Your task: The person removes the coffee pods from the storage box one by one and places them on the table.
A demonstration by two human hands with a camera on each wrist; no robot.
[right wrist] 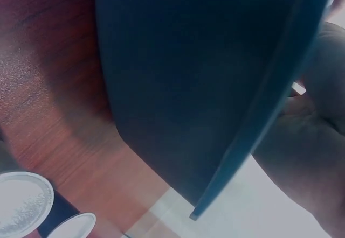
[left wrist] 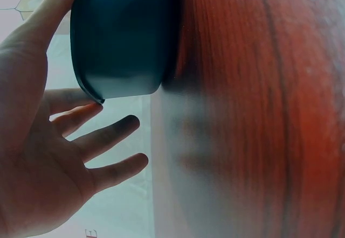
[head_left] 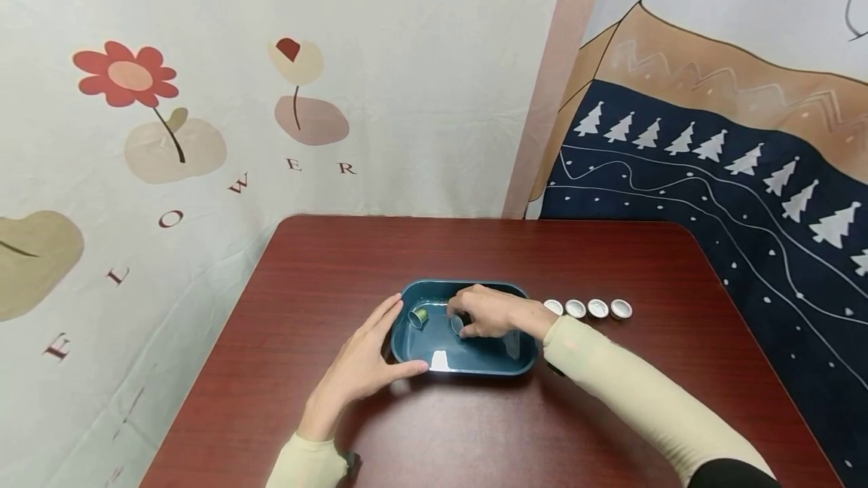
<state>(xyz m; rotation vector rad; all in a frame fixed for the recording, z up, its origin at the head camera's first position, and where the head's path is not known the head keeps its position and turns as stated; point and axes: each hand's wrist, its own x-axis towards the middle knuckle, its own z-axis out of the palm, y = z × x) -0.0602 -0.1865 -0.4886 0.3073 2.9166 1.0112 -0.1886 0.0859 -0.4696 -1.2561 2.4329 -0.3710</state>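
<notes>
A blue oval-cornered tray [head_left: 475, 365] sits on the table. My left hand [head_left: 362, 356] rests against its left end with straight, spread fingers, thumb along the front rim; in the left wrist view two fingers hang free of the tray [left wrist: 124, 39]. Over the tray's middle, my right hand [head_left: 495, 311] pinches a dark grey-blue coffee capsule [head_left: 457, 323], partly hidden by the fingers. A green coffee capsule [head_left: 417, 318] lies tilted inside the tray, near its left end. In the right wrist view the tray wall [right wrist: 183, 87] covers the fingertips.
Several white-topped capsules [head_left: 597, 309] stand in a row just right of the tray, the nearest partly behind my right wrist. The reddish-brown table [head_left: 339, 254] meets a printed cloth backdrop [head_left: 434, 96] at its far edge.
</notes>
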